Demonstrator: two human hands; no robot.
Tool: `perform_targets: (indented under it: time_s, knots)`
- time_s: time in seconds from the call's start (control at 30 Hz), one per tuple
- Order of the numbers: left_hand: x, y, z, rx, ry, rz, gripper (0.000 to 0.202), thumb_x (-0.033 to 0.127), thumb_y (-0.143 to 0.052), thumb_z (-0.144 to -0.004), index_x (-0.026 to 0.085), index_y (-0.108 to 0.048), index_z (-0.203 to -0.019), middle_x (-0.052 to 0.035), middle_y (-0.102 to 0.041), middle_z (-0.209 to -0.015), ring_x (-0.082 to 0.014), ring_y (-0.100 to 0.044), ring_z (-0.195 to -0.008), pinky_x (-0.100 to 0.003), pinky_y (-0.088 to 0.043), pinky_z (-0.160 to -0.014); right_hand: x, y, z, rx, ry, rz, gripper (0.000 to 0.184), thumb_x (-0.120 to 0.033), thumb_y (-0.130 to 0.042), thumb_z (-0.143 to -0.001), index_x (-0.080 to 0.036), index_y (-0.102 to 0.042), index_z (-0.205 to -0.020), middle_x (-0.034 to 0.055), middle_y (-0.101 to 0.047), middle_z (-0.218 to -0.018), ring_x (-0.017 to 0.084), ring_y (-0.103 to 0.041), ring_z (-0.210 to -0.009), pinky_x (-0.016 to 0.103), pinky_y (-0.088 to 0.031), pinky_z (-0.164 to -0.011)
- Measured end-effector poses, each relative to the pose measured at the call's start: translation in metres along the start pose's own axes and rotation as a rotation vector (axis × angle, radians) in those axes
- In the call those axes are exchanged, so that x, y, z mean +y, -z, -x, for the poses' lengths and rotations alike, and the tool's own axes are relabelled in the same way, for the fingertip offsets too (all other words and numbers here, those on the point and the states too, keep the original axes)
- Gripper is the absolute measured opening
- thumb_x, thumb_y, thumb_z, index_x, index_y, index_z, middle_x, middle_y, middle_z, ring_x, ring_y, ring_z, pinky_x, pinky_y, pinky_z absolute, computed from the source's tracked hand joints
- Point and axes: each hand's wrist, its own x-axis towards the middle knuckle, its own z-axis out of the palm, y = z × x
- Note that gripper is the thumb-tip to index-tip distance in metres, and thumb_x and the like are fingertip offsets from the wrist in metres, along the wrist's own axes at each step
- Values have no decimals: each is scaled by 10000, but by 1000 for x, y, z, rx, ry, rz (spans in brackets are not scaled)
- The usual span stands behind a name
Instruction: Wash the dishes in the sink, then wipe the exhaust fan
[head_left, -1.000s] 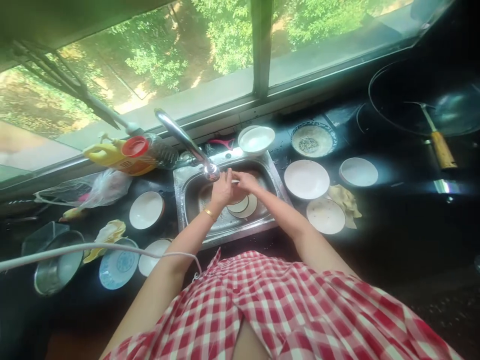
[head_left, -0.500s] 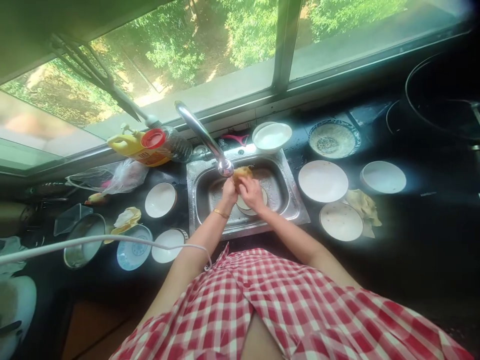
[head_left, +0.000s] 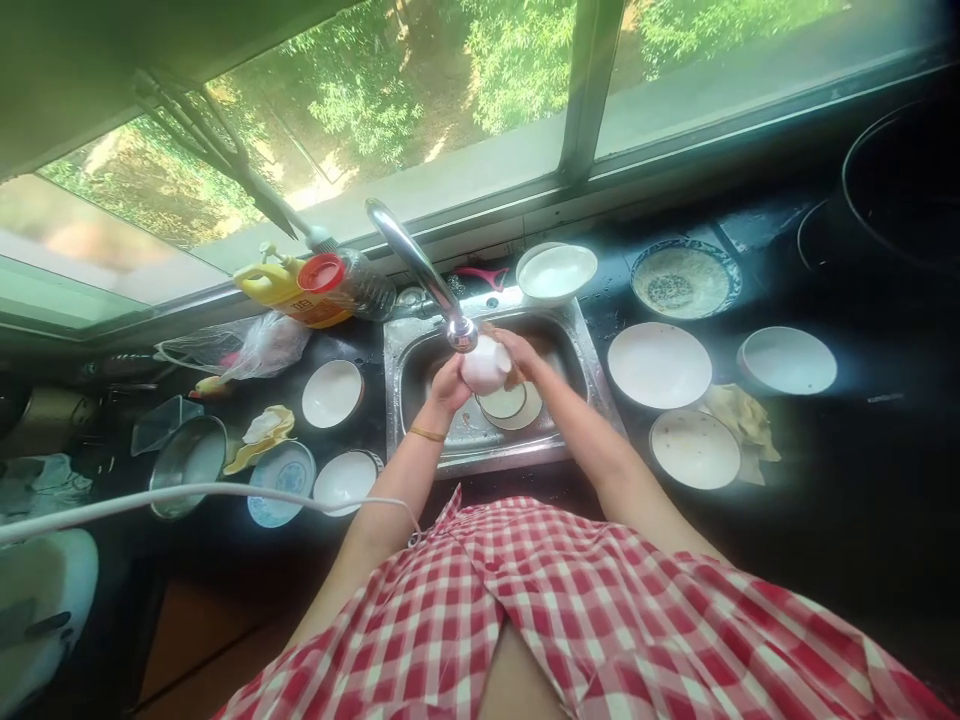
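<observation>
Under the faucet (head_left: 463, 335), my left hand (head_left: 448, 385) grips a small white bowl (head_left: 486, 364) by its left side, its outside turned toward me. My right hand (head_left: 520, 350) is closed at the bowl's right side, pressing a yellowish-brown scrubbing pad (head_left: 514, 378) against it. Most of the pad and the right fingertips are hidden behind the bowl. Below, a bowl (head_left: 501, 402) and a wider dish (head_left: 534, 408) lie in the steel sink (head_left: 495, 463).
Left of the sink stand white bowls (head_left: 331, 393), a blue-patterned bowl (head_left: 281, 484) and a metal pot (head_left: 189, 465). White plates (head_left: 660, 365) and bowls are spread on the right. A yellow jug (head_left: 274, 288) and red-lidded jar (head_left: 322, 272) stand by the window. A white cable (head_left: 225, 489) crosses the left.
The white bowl has come into view, raised in my left hand. My right hand has shifted up and right to the bowl's side with the pad. The camera view has moved slightly.
</observation>
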Motion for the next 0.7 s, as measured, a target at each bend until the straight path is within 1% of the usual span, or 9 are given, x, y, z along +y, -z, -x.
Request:
perform_targets:
  time_s: [0.1, 0.17, 0.23, 0.3, 0.4, 0.47, 0.53, 0.6, 0.7]
  knots:
    - [4, -7, -13, 49, -66, 71, 409, 282, -399, -973, 109, -605, -1282, -141, -685, -1269, -255, -569, -1285, -415, -503, -1043, 19, -24, 31, 254, 45, 44, 469, -299, -327, -997, -144, -565, -1370, 134, -555, -1437, 184, -498, -1340, 366, -355, -1154]
    - [0, -13, -22, 83, -77, 25, 403, 297, -425, -967, 107, -608, -1272, -148, -696, -1239, -259, -586, -1260, -413, -508, -1032, 23, -38, 46, 320, 149, 159, 456, -324, -382, -980, -192, -580, -1369, 100, -473, -1518, 198, -375, -1442, 403, -283, -1203]
    - [-8, -16, -24, 118, -85, -57, 361, 309, -491, -945, 114, -634, -1212, -136, -721, -1154, -247, -631, -1182, -384, -516, -1007, 18, -42, 48, 258, 260, 266, 407, -324, -480, -943, -209, -653, -1292, 77, -435, -1550, 220, -277, -1492, 411, -224, -1229]
    - [-14, -14, -19, 105, -84, -127, 309, 311, -583, -901, 121, -660, -1131, -109, -733, -1068, -222, -665, -1091, -342, -519, -977, 7, -32, 37, 139, 288, 289, 358, -303, -532, -919, -201, -704, -1216, 82, -489, -1509, 233, -332, -1460, 399, -241, -1221]
    - [-10, -5, -5, -42, 29, -171, 273, 285, -695, -819, 105, -681, -1024, -95, -737, -978, -217, -684, -988, -330, -531, -925, -4, -3, 14, -46, 143, 116, 344, -307, -519, -935, -169, -708, -1188, 102, -641, -1332, 218, -557, -1259, 391, -372, -1142]
    - [-1, 1, 2, -111, 100, -134, 258, 270, -699, -814, 96, -690, -1005, -103, -741, -972, -235, -686, -992, -350, -533, -934, -1, 10, 8, -105, 69, -75, 373, -360, -514, -945, -148, -694, -1193, 106, -685, -1254, 211, -617, -1166, 388, -433, -1089]
    - [8, 3, 4, -104, 89, -19, 265, 262, -645, -860, 104, -687, -1069, -110, -744, -1035, -251, -675, -1073, -375, -513, -996, 9, 9, 12, -23, 47, -239, 434, -426, -514, -944, -137, -670, -1228, 114, -678, -1264, 215, -622, -1160, 389, -452, -1075]
    - [13, 0, 2, -67, 39, 139, 315, 253, -560, -920, 122, -656, -1190, -114, -737, -1124, -250, -646, -1168, -388, -475, -1062, 21, 0, 23, 157, 56, -311, 484, -463, -519, -936, -144, -640, -1279, 118, -653, -1306, 222, -603, -1193, 396, -447, -1088]
    - [14, -7, -2, -25, -10, 302, 391, 245, -455, -978, 138, -582, -1332, -121, -712, -1218, -231, -613, -1238, -394, -441, -1106, 29, -12, 43, 357, 174, -184, 482, -440, -524, -933, -181, -620, -1328, 109, -622, -1338, 233, -563, -1240, 409, -420, -1118]
